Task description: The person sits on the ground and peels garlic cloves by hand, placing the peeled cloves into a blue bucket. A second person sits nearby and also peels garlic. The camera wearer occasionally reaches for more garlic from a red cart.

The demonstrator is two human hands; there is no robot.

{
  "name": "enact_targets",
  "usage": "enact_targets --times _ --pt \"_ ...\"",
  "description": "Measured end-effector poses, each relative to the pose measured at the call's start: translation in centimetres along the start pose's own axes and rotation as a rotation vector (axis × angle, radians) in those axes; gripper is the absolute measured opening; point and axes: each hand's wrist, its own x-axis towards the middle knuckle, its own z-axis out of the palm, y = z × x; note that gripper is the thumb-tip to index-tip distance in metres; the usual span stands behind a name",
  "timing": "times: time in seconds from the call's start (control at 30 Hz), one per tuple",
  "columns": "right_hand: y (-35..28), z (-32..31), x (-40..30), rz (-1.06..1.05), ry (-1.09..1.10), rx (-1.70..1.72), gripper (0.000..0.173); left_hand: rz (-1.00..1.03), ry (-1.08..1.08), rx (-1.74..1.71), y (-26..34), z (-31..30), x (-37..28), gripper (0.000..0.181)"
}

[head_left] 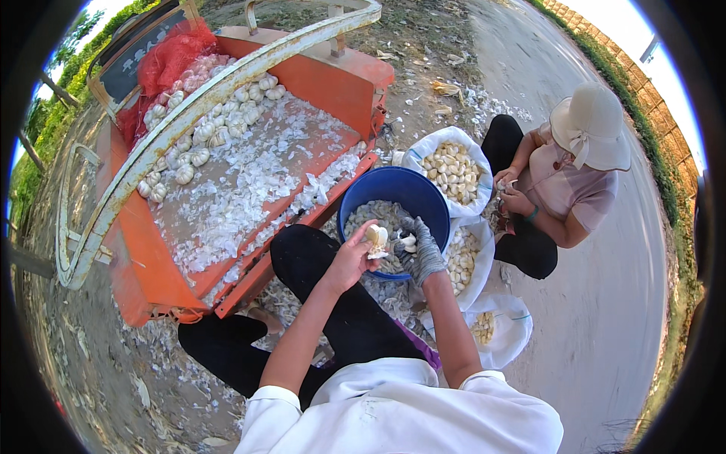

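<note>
My bare left hand (353, 258) holds a partly broken garlic bulb (376, 237) between thumb and fingers, above a blue plastic bucket (435, 200). Close to its right, my right hand (422, 252) wears a grey knit glove and has a piece of garlic (408, 243) at its fingertips. The two hands are apart. Beneath them, loose garlic cloves and skins (384, 214) cover the inside of the bucket. The bucket stands beyond my knees, against the edge of an orange metal cart bed (317, 102).
Whole garlic bulbs (235, 116), papery skins (249, 187) and a red mesh bag (170, 57) lie on the cart under a rusty rail (187, 93). White woven sacks of cloves (452, 170), (462, 258), (505, 340) stand right of the bucket. Another person (567, 170) sits beyond them, handling garlic.
</note>
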Motion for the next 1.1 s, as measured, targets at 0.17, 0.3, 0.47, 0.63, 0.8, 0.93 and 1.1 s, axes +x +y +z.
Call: enact_targets --times 0.17,0.3,0.47,0.63,0.8,0.93,1.1 --pt "-1.3 0.1 -2.1 0.036 -0.168 0.030 0.025 -0.001 0.138 0.044 -0.1 0.6 0.1 0.043" --pt "-1.8 -2.2 -3.4 -0.008 -0.290 0.023 0.042 -0.015 0.144 0.045 -0.1 0.8 0.1 0.041" --pt "-1.4 -5.7 -5.1 -0.072 -0.326 0.080 0.047 -0.031 0.161 0.120 -0.2 1.2 0.2 0.039" --pt "-1.4 -8.3 -6.4 -0.054 -0.313 0.137 0.053 -0.071 0.137 0.187 -1.1 1.1 0.6 0.039" --pt "-0.5 -10.8 -6.0 -0.097 -0.309 0.201 0.048 -0.129 0.112 0.238 -2.4 1.8 0.7 0.040" --pt "-0.6 -10.7 -6.3 -0.108 -0.241 0.125 0.042 -0.152 0.117 0.316 -2.7 1.7 0.5 0.040" --pt "-0.2 -9.6 -4.9 -0.099 -0.040 0.040 0.027 -0.198 0.067 0.300 -3.2 2.0 0.8 0.039"
